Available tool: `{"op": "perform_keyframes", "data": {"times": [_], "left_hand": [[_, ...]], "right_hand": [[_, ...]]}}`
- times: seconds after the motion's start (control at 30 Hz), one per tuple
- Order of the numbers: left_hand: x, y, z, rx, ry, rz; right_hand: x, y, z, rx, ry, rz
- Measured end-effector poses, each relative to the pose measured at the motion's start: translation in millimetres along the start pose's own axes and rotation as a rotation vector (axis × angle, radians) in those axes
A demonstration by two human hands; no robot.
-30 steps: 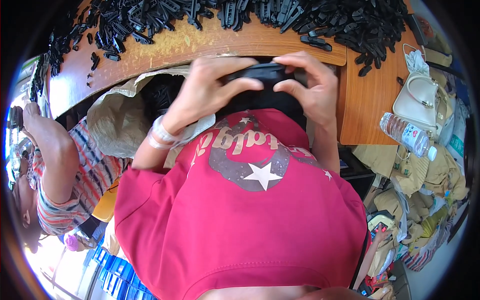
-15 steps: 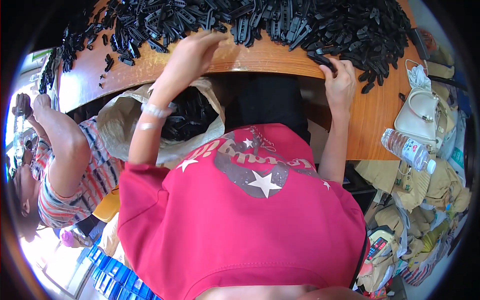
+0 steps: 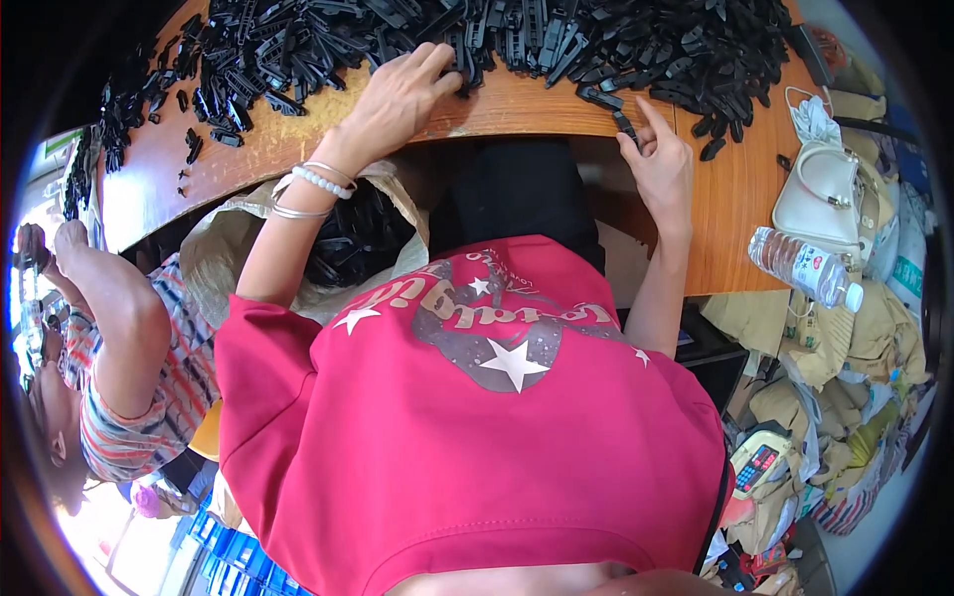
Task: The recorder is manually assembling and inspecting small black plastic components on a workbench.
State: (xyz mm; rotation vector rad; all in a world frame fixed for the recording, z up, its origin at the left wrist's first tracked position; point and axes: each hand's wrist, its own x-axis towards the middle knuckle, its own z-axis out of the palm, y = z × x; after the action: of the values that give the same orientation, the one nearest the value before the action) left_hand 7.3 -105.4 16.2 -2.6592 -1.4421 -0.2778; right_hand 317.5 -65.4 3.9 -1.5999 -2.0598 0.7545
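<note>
1. Because the heap of black plastic parts (image 3: 517,40) lies loose along the far side of the wooden table (image 3: 745,199), and the left hand (image 3: 402,94) rests palm-down at the heap's near edge with its fingers spread and slightly curled over a few pieces, a careless rake could sweep parts past the near edge of the table. I cannot tell whether that hand has yet closed on any one piece.
2. While the right hand (image 3: 661,164) sits at the table's near edge, half open with thumb and forefinger touching a single black plastic clip (image 3: 626,124), its hold looks light; a slip would likely drop the clip under the table, where it is dark.
3. Since an open sack (image 3: 229,248) of similar black pieces hangs below the table's left near edge, fallen parts might mix into it unsorted.
4. Although the plastic water bottle (image 3: 805,266) lies on its side off the table's right edge, just beside a white handbag (image 3: 820,194), a nudge from the right elbow could roll it away.
5. As another person's arm (image 3: 109,308) works left of the table, the beaded bracelets (image 3: 308,189) could snag if the two reach together.
</note>
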Motion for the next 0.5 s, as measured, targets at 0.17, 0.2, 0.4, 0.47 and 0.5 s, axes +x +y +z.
{"op": "perform_keyframes", "data": {"times": [0.17, 0.2, 0.4, 0.47, 0.5], "left_hand": [[7.1, 24.2, -3.9, -0.148, 0.089, -0.119], [7.9, 26.1, -2.5, -0.15, 0.088, -0.12], [25.5, 54.0, -2.6, -1.242, 0.161, -0.521], [35.2, 63.4, -13.1, -1.408, 0.081, -0.588], [38.4, 65.7, -18.8, -1.57, 0.0, -0.657]], "right_hand": [[-9.7, 9.5, -3.8, 0.046, 0.052, 0.027], [-10.7, 9.2, -3.6, 0.087, 0.074, 0.084], [-23.0, -23.0, 1.4, 0.932, -0.075, 0.076], [-25.8, -42.6, 6.9, 1.066, -0.127, -0.04], [-27.1, -50.0, 9.0, 1.109, -0.151, -0.047]]}}
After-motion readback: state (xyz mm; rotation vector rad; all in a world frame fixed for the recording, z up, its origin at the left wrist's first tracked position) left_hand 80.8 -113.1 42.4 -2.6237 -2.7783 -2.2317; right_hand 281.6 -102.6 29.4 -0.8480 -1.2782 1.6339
